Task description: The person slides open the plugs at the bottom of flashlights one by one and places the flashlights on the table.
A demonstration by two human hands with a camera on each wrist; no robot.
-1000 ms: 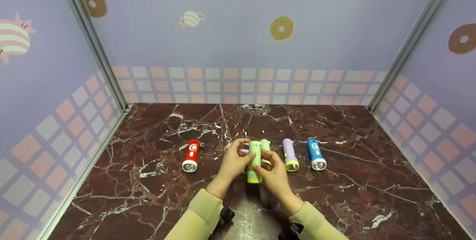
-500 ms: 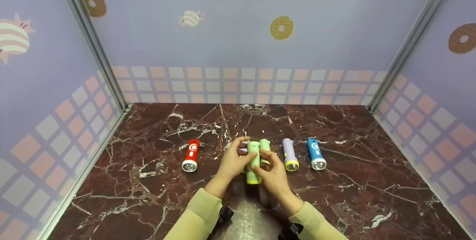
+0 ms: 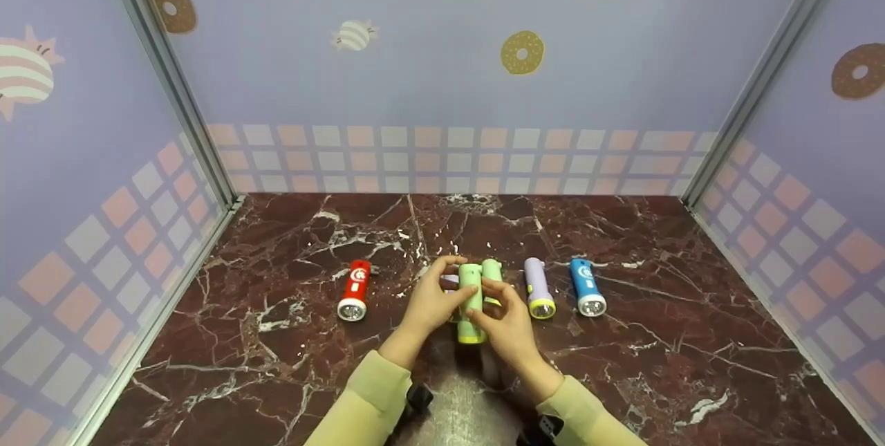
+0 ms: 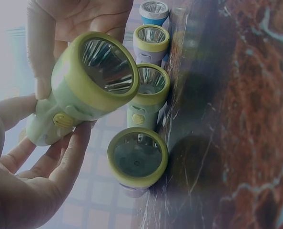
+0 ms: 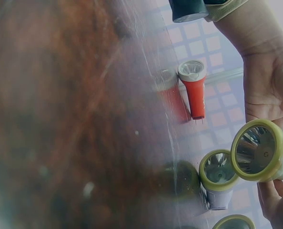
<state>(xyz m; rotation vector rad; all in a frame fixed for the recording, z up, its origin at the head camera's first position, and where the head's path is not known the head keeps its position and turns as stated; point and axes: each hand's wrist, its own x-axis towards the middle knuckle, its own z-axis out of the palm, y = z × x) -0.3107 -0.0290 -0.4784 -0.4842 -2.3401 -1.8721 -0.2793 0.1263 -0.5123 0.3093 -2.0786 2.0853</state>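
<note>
Head view: torch (image 3: 474, 301), lower centre, is gripped by left hand (image 3: 430, 302) and right hand (image 3: 509, 321), barely shifted; handling appears unfinished.

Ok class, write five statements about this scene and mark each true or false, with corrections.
1. The left hand and right hand both hold one light green flashlight. True.
2. The red flashlight has a yellow rim. False: its rim is white.
3. In the head view, the blue flashlight is the rightmost one. True.
4. The table is plain white. False: it is dark red with pale veins.
5. A second light green flashlight rests on the table. True.
</note>
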